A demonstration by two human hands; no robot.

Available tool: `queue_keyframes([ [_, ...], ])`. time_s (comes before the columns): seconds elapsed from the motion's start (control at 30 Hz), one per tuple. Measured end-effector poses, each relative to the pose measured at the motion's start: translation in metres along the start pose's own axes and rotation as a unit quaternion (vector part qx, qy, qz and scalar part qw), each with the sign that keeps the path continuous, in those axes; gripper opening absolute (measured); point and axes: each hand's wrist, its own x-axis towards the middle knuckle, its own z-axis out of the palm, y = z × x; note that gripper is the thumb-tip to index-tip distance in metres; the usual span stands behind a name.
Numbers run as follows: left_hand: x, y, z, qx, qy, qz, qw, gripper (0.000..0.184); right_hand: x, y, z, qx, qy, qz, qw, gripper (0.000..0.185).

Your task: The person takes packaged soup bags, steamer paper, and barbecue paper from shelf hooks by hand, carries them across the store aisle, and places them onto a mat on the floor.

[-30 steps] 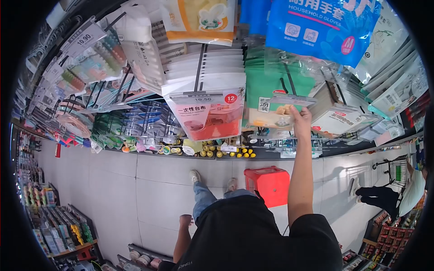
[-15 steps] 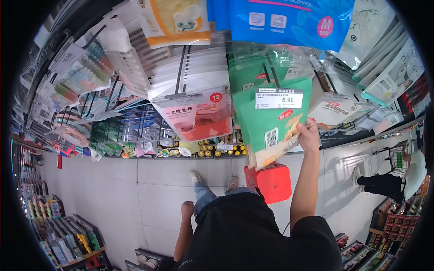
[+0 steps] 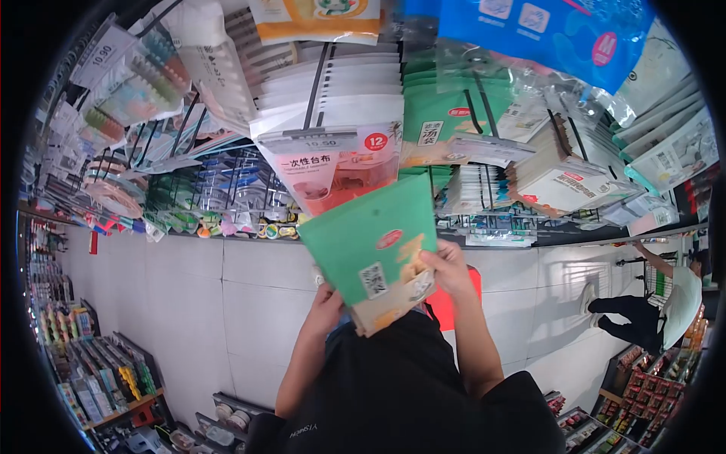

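Note:
A green and beige package (image 3: 370, 242) with a red logo and a QR code is held in front of my body, tilted, below the hanging goods. My right hand (image 3: 448, 266) grips its right edge, thumb on the front. At the lower left edge, my left hand (image 3: 327, 304) is closed with its fingers at the package's border, partly hidden by it. Similar green packages (image 3: 454, 106) hang on a hook behind a price label holder. To their left hang white and red tablecloth packs (image 3: 333, 163).
Blue glove packs (image 3: 544, 38) hang at the upper right. A red stool (image 3: 467, 296) stands on the floor behind my right hand. Another person (image 3: 650, 303) stands by a shopping cart at the right. Shelves of goods (image 3: 106, 378) line the lower left.
The green package has come off the hook and moved down toward my body in my right hand. My left hand has risen from my side to the package's left edge.

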Motion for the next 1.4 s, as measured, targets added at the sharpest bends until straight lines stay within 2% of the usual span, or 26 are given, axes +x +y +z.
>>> queue_keyframes([
  [0.03, -0.004, 0.007, 0.008, 0.011, 0.089, -0.045, 0.995, 0.022, -0.001, 0.002, 0.011, 0.004, 0.004, 0.011, 1.0, 0.023],
  [0.1, -0.008, 0.018, 0.01, -0.011, 0.069, -0.006, 0.998, 0.021, -0.002, 0.003, 0.027, 0.013, 0.012, 0.029, 0.999, 0.02],
  [0.2, -0.014, 0.021, 0.002, -0.002, 0.071, 0.031, 0.997, 0.022, -0.003, 0.007, 0.029, -0.089, 0.014, 0.004, 0.996, 0.021],
  [0.3, -0.027, 0.033, 0.006, 0.008, 0.098, 0.061, 0.993, 0.021, -0.004, 0.005, 0.027, -0.153, 0.057, -0.004, 0.987, 0.019],
  [0.4, -0.031, 0.057, 0.017, -0.012, 0.128, 0.094, 0.987, 0.022, 0.003, 0.0, 0.015, -0.08, 0.111, -0.061, 0.989, 0.018],
  [0.5, -0.032, 0.067, 0.005, -0.025, 0.131, 0.109, 0.985, 0.024, 0.003, -0.008, 0.0, 0.025, 0.179, -0.06, 0.982, 0.02],
  [0.63, -0.033, 0.071, -0.005, -0.025, 0.151, 0.124, 0.98, 0.026, -0.003, -0.006, -0.004, 0.042, 0.154, -0.047, 0.986, 0.029],
  [0.73, -0.032, 0.072, -0.004, -0.023, 0.16, 0.119, 0.98, 0.029, -0.004, 0.002, 0.006, 0.056, 0.15, -0.044, 0.986, 0.024],
  [0.93, -0.033, 0.072, -0.003, -0.045, 0.193, 0.1, 0.975, 0.035, -0.003, 0.007, 0.036, 0.079, 0.132, -0.046, 0.987, 0.027],
  [1.13, -0.042, 0.072, -0.007, -0.073, 0.223, 0.098, 0.967, 0.038, -0.004, 0.007, 0.05, 0.005, 0.141, -0.065, 0.988, 0.029],
  [1.4, -0.066, 0.067, -0.02, -0.113, 0.268, 0.108, 0.951, 0.04, -0.001, 0.002, 0.06, 0.068, 0.129, -0.043, 0.988, 0.033],
])
